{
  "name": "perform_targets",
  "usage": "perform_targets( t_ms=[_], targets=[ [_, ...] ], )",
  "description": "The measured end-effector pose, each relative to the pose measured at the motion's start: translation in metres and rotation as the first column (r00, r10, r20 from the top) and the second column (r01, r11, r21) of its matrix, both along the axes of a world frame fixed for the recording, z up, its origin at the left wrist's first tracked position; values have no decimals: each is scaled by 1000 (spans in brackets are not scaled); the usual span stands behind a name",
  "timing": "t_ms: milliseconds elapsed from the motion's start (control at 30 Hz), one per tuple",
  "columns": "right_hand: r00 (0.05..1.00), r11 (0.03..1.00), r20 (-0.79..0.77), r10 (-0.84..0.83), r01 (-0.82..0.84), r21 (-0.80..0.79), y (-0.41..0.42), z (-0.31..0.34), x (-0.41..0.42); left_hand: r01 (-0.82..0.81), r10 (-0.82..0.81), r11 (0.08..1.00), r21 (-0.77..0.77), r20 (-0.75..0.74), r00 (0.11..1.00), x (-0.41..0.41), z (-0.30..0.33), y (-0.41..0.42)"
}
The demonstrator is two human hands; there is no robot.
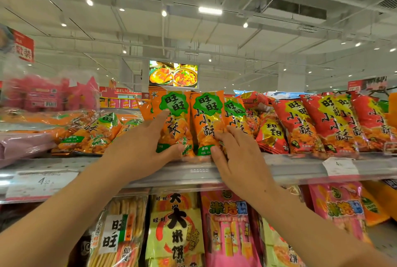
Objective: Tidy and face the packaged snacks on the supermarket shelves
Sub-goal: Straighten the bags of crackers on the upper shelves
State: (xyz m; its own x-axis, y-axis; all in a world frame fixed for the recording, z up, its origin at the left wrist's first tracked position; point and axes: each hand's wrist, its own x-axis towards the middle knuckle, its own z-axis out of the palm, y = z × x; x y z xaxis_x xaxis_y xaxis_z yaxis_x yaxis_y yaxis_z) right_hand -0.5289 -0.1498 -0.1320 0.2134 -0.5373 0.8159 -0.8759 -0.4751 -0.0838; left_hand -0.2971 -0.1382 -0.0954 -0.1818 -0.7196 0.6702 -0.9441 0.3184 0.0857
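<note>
Nearest, two bare arms reached up from the bottom corners, hiding parts of the packs on the lower shelf (214,183). The left hand (141,142) lay flat with straight fingers against the left orange bag (174,116), thumb under its bottom edge. The right hand (234,159) pressed open fingers on the right orange bag (207,116). Both bags stood upright, touching, at the middle of the top shelf (290,167). More orange bags (96,133) lay flat to the left, blurry. Red bags (322,122) leaned on the right. The price tags (43,183) were too blurry to read fully. Far behind hung a food picture (173,74).
</note>
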Motion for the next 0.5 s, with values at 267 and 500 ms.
perform_targets(
  t_ms=[267,500],
  targets=[
    [915,907,-169,367,-392,-153,30,-4,91,-113,128,962,-247,43,991,63,-29,58],
    [847,899,-330,416,-438,9,42,-1,234,-61,153,942,-329,259,954,176,-47,99]
  ],
)
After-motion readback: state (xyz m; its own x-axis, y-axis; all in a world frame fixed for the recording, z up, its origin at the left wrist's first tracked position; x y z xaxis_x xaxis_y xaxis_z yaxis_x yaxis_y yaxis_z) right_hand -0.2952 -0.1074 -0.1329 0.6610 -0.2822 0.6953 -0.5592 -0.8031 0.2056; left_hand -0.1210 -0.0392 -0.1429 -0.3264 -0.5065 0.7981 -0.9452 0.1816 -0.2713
